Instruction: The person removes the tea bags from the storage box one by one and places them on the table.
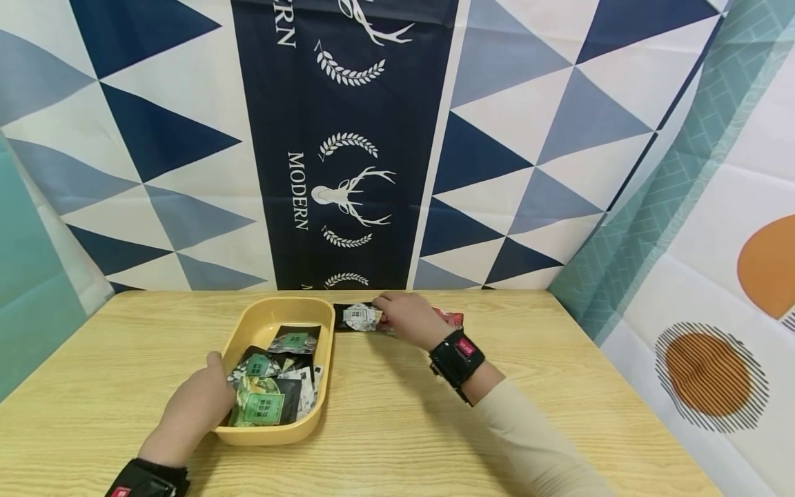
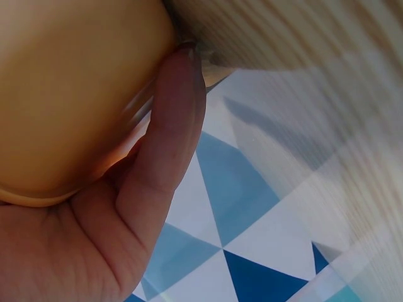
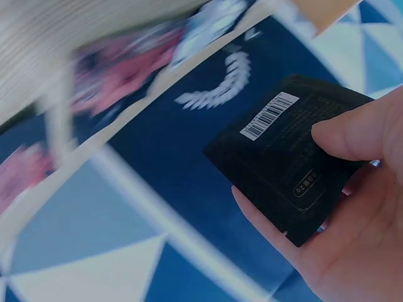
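Okay, from my remote seat I had the left hand [image 1: 199, 397] clamped on the yellow bin [image 1: 273, 435] at about half past eight on its rim; the left wrist feed gave me one digit [image 2: 167, 126] lying along the outer wall. Right hand [image 1: 410, 321]: thumb and fingers together, pinching a black sachet [image 3: 277, 151], thumb on its back at three o'clock, barcode [image 3: 269, 116] toward eleven. On the head feed I placed that hand at two o'clock from the bin, near the far edge of the table [image 1: 397, 455]. A pale-labelled black packet [image 1: 359, 317] sat at nine o'clock from it, just beside the bin; whether that was the pinched one, I couldn't tell. A red packet [image 1: 452, 319] showed at three. The right wrist feed had pinkish-red packets [image 3: 126, 69] toward eleven, too blurred to read. In the bin I logged overlapping packets: yellow-green one [image 1: 263, 404] near half past six, dark ones [image 1: 295, 340] at one and ten, white ones [image 1: 306, 392] at four. Beige sleeve [image 1: 540, 442] at four from the right hand; patterned cloth [image 1: 348, 103] at twelve.
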Available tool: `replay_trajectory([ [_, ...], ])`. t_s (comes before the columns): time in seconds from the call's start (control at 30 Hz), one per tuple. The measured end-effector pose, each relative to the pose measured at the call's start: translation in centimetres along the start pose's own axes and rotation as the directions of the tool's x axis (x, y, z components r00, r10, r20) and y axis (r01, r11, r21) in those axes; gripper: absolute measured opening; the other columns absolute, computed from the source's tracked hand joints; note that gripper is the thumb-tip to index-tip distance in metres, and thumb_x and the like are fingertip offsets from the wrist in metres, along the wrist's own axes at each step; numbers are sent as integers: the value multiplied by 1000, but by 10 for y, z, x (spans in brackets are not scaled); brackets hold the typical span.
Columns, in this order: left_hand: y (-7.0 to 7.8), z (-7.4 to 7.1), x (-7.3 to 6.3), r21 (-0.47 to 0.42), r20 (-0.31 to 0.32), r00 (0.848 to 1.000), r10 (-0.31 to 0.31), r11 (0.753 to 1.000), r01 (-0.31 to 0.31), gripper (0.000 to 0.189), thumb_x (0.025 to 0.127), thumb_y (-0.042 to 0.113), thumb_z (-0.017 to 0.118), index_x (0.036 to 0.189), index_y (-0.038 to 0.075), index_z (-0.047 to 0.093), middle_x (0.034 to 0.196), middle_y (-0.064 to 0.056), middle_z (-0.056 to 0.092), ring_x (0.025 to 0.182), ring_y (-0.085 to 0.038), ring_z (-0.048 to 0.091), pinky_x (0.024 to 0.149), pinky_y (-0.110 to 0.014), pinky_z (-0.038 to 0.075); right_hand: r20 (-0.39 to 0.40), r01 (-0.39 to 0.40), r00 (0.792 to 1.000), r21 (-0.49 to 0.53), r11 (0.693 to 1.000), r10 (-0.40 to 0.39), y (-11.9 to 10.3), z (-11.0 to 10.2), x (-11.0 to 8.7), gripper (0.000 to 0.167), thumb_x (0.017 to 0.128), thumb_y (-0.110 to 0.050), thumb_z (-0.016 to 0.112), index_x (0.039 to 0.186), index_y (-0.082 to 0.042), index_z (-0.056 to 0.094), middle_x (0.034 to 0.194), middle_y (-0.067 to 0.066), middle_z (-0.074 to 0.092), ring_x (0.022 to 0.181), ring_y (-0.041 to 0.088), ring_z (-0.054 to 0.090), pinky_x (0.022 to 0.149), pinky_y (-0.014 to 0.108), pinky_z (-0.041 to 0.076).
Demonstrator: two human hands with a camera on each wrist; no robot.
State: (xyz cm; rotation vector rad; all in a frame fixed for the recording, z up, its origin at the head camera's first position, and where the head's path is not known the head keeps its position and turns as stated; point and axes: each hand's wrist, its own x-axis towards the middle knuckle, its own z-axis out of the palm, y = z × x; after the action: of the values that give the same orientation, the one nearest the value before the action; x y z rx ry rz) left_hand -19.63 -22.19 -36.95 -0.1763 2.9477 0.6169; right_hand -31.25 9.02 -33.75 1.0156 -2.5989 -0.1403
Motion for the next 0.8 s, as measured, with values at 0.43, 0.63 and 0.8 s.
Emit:
replay_trajectory([
  [0.43,0,-2,1,13,2,1000,-3,1000,3,64,84,2,42,133,-23,10,81,-26,59,61,-22,54,53,-34,41,74,-147,986,-46,988,150,68,23,-60,27,85,-1,60,111,-8,64,103,9,65,84,23,63,68,37,51],
  [0.63,-1,-1,2,9,6,1000,-9,1000,8,66,84,2,42,134,-23,8,82,-27,59,61,-22,54,52,-33,41,118,-200,971,-70,977,208,85,31,-75,41,79,5,64,119,-5,60,112,13,62,93,29,63,71,40,52],
  [0.8,-1,-1,3,3,2,1000,-4,1000,4,64,83,2,43,133,-23,10,84,-29,58,62,-23,55,53,-34,43,108,-256,959,-57,965,261,94,37,-86,32,89,1,54,120,-4,57,112,16,62,96,32,62,74,45,51],
])
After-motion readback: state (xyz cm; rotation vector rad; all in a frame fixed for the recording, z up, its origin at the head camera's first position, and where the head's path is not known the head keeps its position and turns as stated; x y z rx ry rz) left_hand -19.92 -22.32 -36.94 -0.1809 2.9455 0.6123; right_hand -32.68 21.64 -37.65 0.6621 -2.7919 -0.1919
